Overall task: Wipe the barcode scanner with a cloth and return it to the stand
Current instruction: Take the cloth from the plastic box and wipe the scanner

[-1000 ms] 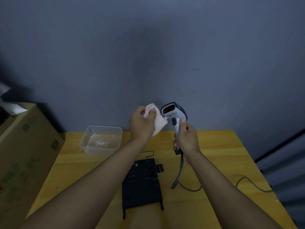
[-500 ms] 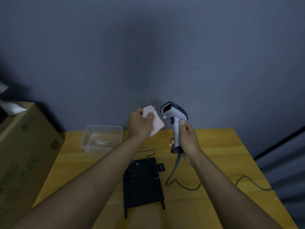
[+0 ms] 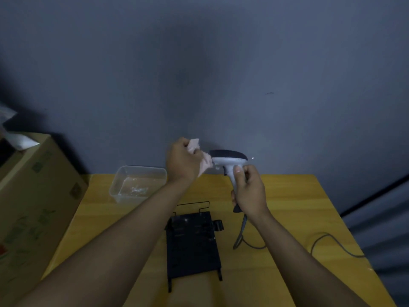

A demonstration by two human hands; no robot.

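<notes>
My right hand (image 3: pixel 249 191) grips the handle of the grey and black barcode scanner (image 3: pixel 228 158), held upright above the far side of the table. The scanner's head points left and its window is hidden. My left hand (image 3: pixel 182 161) is closed on a pale pink cloth (image 3: pixel 204 161), which presses against the front of the scanner's head. The black stand (image 3: pixel 191 242) lies flat on the yellow table (image 3: pixel 287 207) below both hands. The scanner's cable (image 3: pixel 241 235) hangs down to the table.
A clear plastic tub (image 3: pixel 137 182) sits at the table's back left. A cardboard box (image 3: pixel 33 196) stands beside the table on the left. The cable (image 3: pixel 332 242) trails off the right edge. A grey wall rises behind.
The scanner has turned so its window faces left, away from me, and the cloth in my left hand has come against the scanner's front. Both hands stayed above the table's far side.
</notes>
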